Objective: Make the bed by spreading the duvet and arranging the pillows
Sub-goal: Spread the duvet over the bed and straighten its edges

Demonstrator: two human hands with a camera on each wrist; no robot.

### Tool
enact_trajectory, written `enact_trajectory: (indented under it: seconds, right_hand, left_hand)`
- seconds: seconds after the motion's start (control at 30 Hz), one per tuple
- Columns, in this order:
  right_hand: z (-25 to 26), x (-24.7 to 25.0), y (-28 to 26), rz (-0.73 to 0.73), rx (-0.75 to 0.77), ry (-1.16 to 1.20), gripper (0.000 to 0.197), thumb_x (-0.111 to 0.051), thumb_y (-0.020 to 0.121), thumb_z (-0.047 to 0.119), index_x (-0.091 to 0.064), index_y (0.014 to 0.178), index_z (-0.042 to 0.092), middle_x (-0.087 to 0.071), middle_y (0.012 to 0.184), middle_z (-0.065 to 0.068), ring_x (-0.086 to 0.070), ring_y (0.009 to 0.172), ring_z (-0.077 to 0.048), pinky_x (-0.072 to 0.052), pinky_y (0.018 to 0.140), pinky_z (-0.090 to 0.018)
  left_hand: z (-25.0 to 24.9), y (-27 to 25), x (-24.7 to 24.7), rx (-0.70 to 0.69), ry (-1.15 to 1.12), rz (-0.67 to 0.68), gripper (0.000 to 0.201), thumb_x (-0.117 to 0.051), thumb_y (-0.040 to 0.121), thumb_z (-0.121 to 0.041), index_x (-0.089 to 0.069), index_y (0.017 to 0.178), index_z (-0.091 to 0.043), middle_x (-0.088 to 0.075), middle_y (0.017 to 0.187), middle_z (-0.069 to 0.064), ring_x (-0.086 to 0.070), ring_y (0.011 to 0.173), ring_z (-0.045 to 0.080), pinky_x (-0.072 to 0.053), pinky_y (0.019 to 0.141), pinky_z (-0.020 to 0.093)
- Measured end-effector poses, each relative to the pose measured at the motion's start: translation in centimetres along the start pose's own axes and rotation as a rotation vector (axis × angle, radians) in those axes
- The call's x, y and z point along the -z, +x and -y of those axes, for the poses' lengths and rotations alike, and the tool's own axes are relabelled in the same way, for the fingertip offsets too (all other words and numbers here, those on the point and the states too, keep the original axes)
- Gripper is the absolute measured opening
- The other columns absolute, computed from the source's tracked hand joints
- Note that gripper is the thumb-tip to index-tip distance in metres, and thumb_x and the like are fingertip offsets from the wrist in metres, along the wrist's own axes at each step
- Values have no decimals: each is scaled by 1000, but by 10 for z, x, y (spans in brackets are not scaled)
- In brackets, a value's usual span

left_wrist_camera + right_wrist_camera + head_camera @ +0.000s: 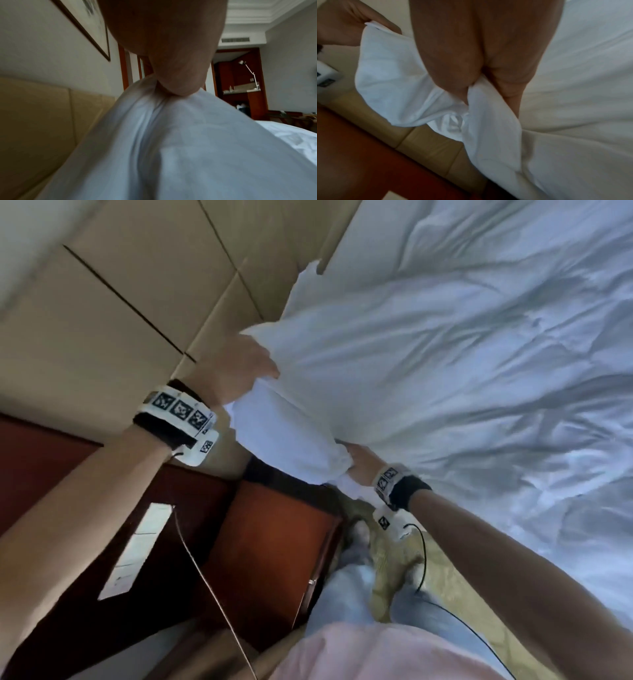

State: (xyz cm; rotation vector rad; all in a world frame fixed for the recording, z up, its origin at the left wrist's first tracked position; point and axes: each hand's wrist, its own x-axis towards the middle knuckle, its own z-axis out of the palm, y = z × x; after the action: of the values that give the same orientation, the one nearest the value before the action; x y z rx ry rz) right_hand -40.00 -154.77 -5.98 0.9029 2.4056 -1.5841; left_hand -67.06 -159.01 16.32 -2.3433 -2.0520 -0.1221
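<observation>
A white pillow (308, 392) is held up at the head of the bed, beside the beige headboard (154, 285). My left hand (260, 364) grips its upper corner, the fabric bunched under the fingers (176, 83). My right hand (354, 462) pinches the gathered lower end of the pillowcase (488, 108) between thumb and fingers (510, 83). The left hand (342, 27) also shows at the top left of the right wrist view, holding the pillow's other corner. The rumpled white duvet (496, 354) covers the bed to the right. The pillow (171, 148) fills the left wrist view.
A red-brown nightstand (267, 542) with a white control panel (137, 546) stands left of the bed, below the headboard. My legs and a patterned carpet (394, 573) are between nightstand and bed. A framed picture (89, 27) hangs above the headboard (42, 115).
</observation>
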Motion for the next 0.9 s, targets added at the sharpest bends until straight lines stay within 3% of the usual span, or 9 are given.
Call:
enact_trajectory:
  seconds: [0.07,0.2,0.27,0.33,0.43,0.53,0.67,0.8,0.9]
  right_hand:
    - [17,-2,12,-11,52,2,74,-57,94,-1,-41,152,41,-56,146,7,-53,128,-12,-39,103,-23]
    - [6,-43,6,126,4,-26,76,-64,92,6,-36,155,37,-57,145,1,-54,131,-23,-43,110,-37]
    - [-18,-72,-4,317,-113,-165,85,-72,91,17,-24,161,25,-42,158,-7,-43,142,-28,-35,116,-39]
    - [-43,-94,-14,550,-252,-332,83,-68,97,27,-17,163,25,-26,167,-6,-30,151,-28,-27,120,-39]
    - [-58,-105,-9,586,-315,-484,70,-59,102,34,-23,162,27,-30,165,-7,-37,147,-30,-36,116,-41]
    - [-45,-94,22,373,-299,-545,68,-57,101,41,-23,159,34,-33,160,-9,-43,140,-33,-43,111,-47]
    - [-11,-67,82,153,-234,-629,74,-54,100,46,-10,160,41,-7,169,-4,-19,152,-36,-34,115,-59]
    - [11,-37,143,31,-218,-632,84,-57,99,49,2,159,47,13,170,0,-1,156,-37,-22,119,-66]
    - [6,-14,185,-37,-238,-630,104,-67,91,55,15,156,51,27,167,0,12,155,-38,-15,117,-72]
  left_hand:
    - [15,-26,15,-197,57,-75,45,-32,88,-1,-77,85,-7,-71,84,11,-60,85,27,-27,109,22]
    - [27,-73,-50,-17,118,231,47,-60,56,21,-76,86,-13,-72,84,6,-66,77,32,-48,90,42]
    - [20,-93,-103,80,41,389,54,-64,62,24,-75,101,-13,-73,104,11,-67,92,36,-47,95,49]
    - [5,-118,-148,289,-19,712,64,-57,83,15,-60,136,-19,-55,144,10,-52,130,34,-33,115,45]
    - [-9,-154,-194,547,-156,1042,72,-45,89,7,-45,148,-34,-41,156,1,-48,136,26,-43,109,35]
    - [8,-163,-208,701,-224,896,66,-43,88,3,-47,145,-30,-48,149,2,-55,127,27,-49,102,39]
    - [61,-150,-225,840,-271,749,66,-45,91,-1,-34,153,-21,-38,156,4,-49,133,28,-45,105,38]
    - [125,-116,-257,838,-209,573,61,-56,95,-24,-33,150,-17,-43,149,8,-52,127,31,-47,100,43]
    - [162,-79,-285,809,-203,498,86,-68,89,-42,-21,155,-13,-28,159,9,-39,140,32,-40,109,48]
